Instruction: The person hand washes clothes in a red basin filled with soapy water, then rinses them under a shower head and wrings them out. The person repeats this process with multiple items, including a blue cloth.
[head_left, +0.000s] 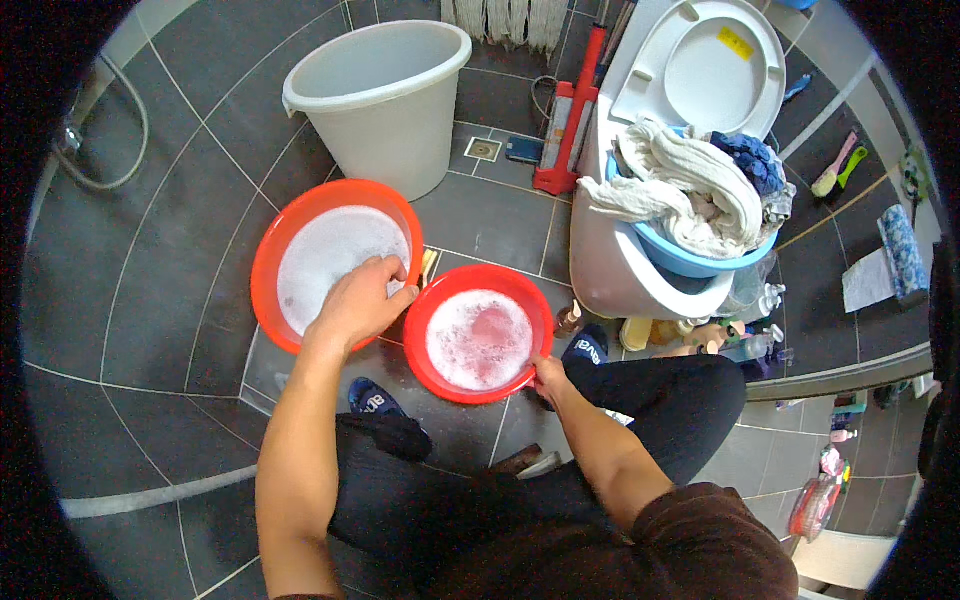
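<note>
My left hand (366, 296) reaches over a large orange plastic basin (268, 247) full of white suds (330, 244). Its fingers curl down inside the right side, and the thumb lies at the rim; whether they grip the rim I cannot tell. A smaller red plastic basin (536, 294) stands on the tiles just to the right. Foam with a pinkish patch (491, 328) covers the liquid in it. With my right hand (550, 377) I hold this basin's lower right rim. What lies beneath the foam in both basins is hidden.
Behind the orange basin stands a tall white tub (382, 112). A red-handled squeeze mop (574, 112) leans near a floor drain (484, 149). At right, a light-blue basin (705, 264) of wet cloths (697, 187) rests on the toilet (600, 277), with several bottles (754, 345) beside it.
</note>
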